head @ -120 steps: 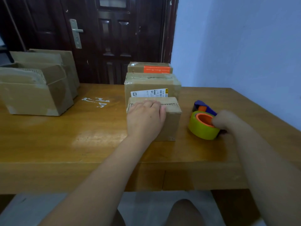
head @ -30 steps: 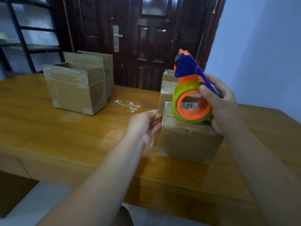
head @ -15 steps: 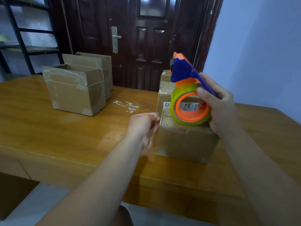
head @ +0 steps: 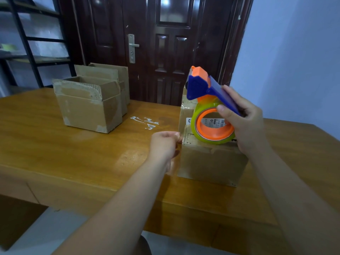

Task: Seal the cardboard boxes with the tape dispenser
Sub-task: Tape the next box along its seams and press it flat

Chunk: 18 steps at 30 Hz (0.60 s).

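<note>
With the right hand point(head: 244, 124) gripping the blue-orange plastic tape dispenser point(head: 207, 107) over the small brown cardboard box point(head: 211, 162) on the table, and the left hand point(head: 162, 145) seemingly pinching the clear tape end point(head: 173, 165) beside it, slack tape may stick crooked.

A wooden table point(head: 55, 148) with a glossy, honey-coloured top filled the lower part of the view, its front edge thick and squared. Near the middle of the top lay a few ragged white patches point(head: 145, 122) — stuck flat on the wood. Behind the table stood a dark panelled door point(head: 165, 52) with a small glass pane point(head: 173, 10) high up and a silver lever handle point(head: 131, 48) on its left side. A pale blue wall point(head: 294, 52) rose at the right. At the far left stood a black metal shelf rack point(head: 27, 43).
</note>
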Each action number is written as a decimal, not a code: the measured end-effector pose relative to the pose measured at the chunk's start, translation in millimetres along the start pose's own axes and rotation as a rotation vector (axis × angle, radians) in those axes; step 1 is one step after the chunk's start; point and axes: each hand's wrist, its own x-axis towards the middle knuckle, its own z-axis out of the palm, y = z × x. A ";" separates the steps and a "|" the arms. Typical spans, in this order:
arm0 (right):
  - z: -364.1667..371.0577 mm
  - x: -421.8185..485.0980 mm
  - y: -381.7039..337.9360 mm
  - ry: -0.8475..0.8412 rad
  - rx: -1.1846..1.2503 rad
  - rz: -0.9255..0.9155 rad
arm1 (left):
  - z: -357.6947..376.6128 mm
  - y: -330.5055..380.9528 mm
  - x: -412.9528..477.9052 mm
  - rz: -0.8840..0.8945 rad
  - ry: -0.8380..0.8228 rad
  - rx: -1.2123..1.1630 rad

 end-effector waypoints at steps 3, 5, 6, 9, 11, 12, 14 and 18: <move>-0.4 -0.3 0.5 0.005 0.002 0.006 | 2.4 -6.0 -3.7 0.168 0.057 0.136; -0.6 -0.6 0.0 0.004 -0.005 0.004 | 4.3 -10.2 -5.6 0.222 0.096 0.226; -0.6 -0.7 -0.2 0.005 -0.008 0.004 | 5.7 -11.8 -5.7 0.236 0.120 0.275; -0.3 -0.8 -0.6 0.010 -0.009 0.012 | 7.3 -11.0 -9.1 0.222 0.146 0.314; -0.2 -0.8 -0.4 0.015 -0.010 0.010 | 5.0 -12.2 -7.0 0.091 0.086 0.215; 0.1 -0.7 -0.2 0.017 -0.010 0.008 | 2.8 -14.8 -5.8 0.034 0.050 0.167; 0.1 -0.6 0.4 0.018 -0.010 0.010 | 0.4 -21.4 -6.7 0.039 0.008 0.164; -0.3 -1.3 1.0 0.020 -0.020 0.015 | 5.9 -29.9 -25.2 0.315 0.032 0.062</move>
